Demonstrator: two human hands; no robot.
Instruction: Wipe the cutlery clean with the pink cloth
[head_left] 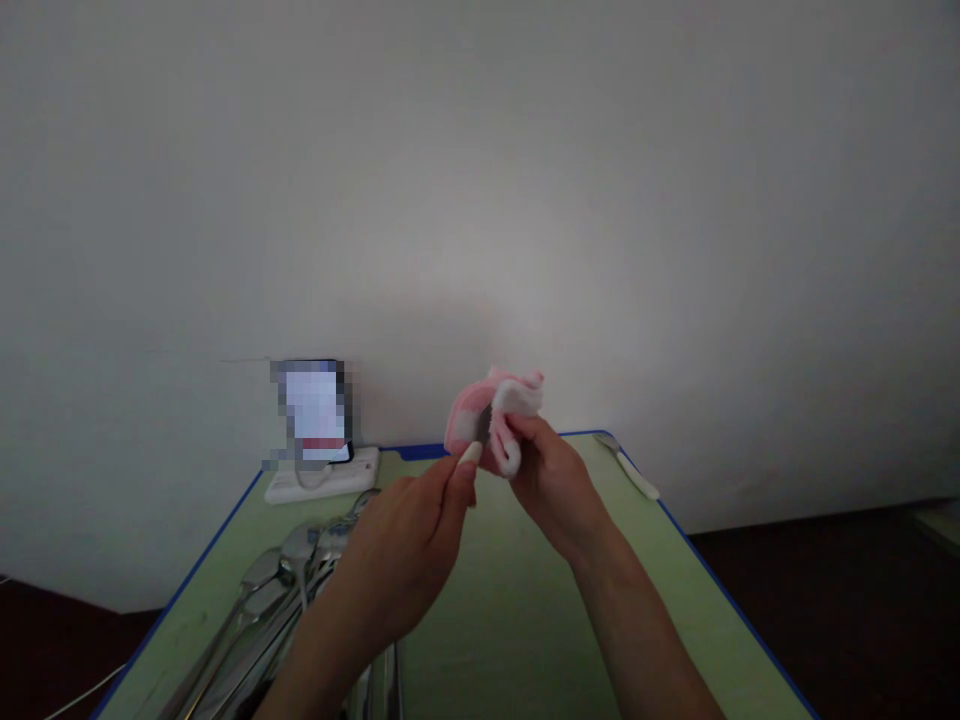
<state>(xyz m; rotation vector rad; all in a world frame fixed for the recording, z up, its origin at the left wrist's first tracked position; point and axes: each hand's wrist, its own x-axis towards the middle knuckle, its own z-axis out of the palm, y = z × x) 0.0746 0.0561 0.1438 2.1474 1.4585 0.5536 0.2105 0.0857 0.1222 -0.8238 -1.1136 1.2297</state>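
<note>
Over the middle of the table, my left hand (412,540) is closed around the white handle of a piece of cutlery (471,454). Its grey metal end goes in between folds of a pink and white cloth (517,398), so I cannot tell whether it is a spoon or a fork. My right hand (553,485) grips the bunched cloth, which wraps around the metal from both sides. Several metal spoons and other long-handled utensils (262,600) lie in a pile at the left, partly hidden behind my left forearm.
A phone (315,405), blurred out, leans upright on a white power strip (322,482) at the back left. Near the right edge of the green, blue-rimmed table (510,620) lies another white-handled piece of cutlery (634,473). A pale wall (480,200) stands right behind.
</note>
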